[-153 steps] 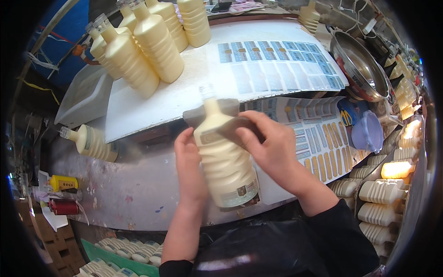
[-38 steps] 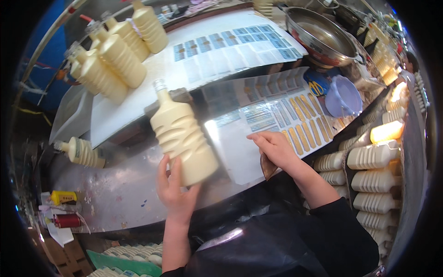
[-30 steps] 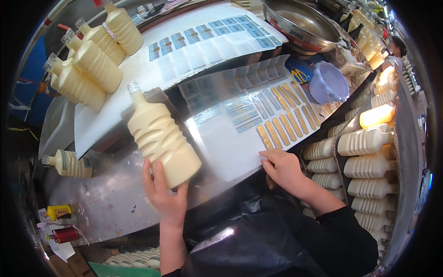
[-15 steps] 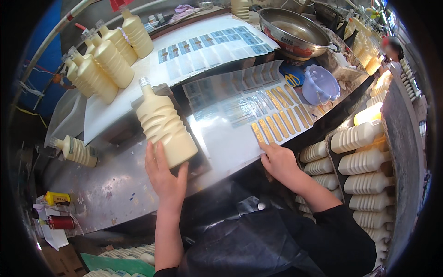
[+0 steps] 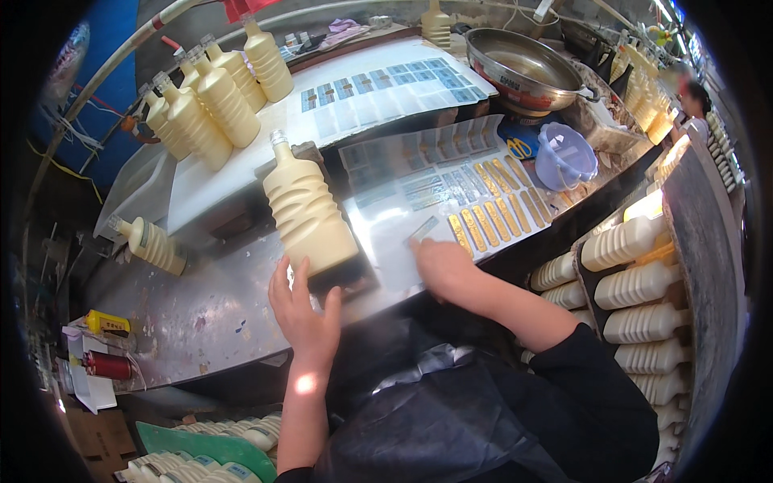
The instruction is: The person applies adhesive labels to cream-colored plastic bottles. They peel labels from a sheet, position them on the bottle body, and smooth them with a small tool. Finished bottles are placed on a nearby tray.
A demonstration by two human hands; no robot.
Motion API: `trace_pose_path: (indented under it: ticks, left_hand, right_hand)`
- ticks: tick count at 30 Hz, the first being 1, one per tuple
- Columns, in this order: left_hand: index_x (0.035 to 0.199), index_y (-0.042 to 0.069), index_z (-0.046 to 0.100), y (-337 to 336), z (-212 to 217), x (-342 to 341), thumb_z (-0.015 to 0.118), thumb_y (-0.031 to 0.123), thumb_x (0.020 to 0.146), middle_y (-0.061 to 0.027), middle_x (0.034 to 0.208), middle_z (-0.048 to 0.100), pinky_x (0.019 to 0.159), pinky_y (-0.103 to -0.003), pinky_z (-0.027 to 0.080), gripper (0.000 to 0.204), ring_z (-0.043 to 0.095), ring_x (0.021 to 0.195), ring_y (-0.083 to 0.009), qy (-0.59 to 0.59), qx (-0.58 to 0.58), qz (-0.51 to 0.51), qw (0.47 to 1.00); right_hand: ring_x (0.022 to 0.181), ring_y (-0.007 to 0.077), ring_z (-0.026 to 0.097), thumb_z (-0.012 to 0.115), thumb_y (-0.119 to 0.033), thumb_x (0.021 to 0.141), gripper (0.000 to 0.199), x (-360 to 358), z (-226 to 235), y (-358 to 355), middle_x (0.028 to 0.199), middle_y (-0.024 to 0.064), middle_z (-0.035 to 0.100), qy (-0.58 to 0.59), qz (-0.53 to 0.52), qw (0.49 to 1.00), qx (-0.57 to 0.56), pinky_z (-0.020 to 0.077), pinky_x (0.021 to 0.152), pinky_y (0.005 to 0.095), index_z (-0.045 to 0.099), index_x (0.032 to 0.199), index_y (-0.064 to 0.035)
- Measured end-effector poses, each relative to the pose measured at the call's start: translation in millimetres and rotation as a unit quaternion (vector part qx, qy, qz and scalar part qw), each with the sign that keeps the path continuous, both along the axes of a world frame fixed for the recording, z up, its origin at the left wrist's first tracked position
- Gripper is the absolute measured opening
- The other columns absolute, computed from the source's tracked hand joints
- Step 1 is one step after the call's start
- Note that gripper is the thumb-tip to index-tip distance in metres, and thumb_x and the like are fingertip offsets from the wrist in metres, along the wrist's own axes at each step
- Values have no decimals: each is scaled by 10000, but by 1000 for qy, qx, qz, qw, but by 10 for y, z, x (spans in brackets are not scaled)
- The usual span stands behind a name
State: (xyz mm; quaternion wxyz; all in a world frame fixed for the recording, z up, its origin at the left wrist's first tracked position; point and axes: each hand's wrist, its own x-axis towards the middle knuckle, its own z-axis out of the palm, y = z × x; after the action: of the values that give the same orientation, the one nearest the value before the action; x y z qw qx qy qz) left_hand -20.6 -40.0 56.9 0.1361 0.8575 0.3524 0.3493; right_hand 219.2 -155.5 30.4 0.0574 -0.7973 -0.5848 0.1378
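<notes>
The bottle (image 5: pixel 310 213) lies with its neck pointing away, directly beyond the left hand (image 5: pixel 306 310), on the grey table (image 5: pixel 193 338); a rough grey block (image 5: pixel 307 150) shows beside its shoulder. The left hand is loosely open, fingers raised and spread and the thumb standing well out; its fingertips are at the bottle's lower left corner, whether touching or just short of it I cannot tell, and it has no grip on it. The right hand (image 5: pixel 447 266) is to the right of the bottle, well apart from it, over the near part of the white sheet (image 5: pixel 390 262). It is partly curled, with its fingertips at the lower end of a small pale strip (image 5: pixel 423 229); whether they pinch it cannot be seen. The gold strips (image 5: pixel 485 226) lie in rows just right of that hand. Half a second ago the right hand was at the near end of the leftmost gold strip, and the pale strip was not at this spot; the left thumb, then against the bottle's base, now stands clear of it. Five seconds ago both hands were at the bottle, which had a label facing up; the side now up is plain.
</notes>
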Motion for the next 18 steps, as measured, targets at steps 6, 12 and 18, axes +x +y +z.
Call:
trace_pose_path:
  ticks: [6,12,18]
  left_hand:
    - [1181,32,692,-61,-29,63,760,56,785,-170,1207,631,960,-447,472,403,590,1098,-358,-91,16,-24,995]
    - [1023,53,738,-270,-99,401,773,51,788,-111,990,687,805,-422,533,237,647,897,-311,-20,0,-255,967]
    - [1244,59,657,-358,-378,532,828,171,743,-130,1097,649,862,-417,524,541,629,974,-305,138,-7,-273,952]
  right_hand:
    - [757,388,694,575,-68,879,371,-241,-53,-285,885,191,633,-14,28,997,75,563,660,476,570,1245,-6]
    - [791,391,691,580,-87,885,376,-57,-22,-251,928,176,649,2,-8,996,93,564,707,485,653,1253,-57]
    - [786,350,697,632,-109,885,429,34,-41,-455,883,148,644,-33,-34,999,11,562,673,451,631,1308,-45]
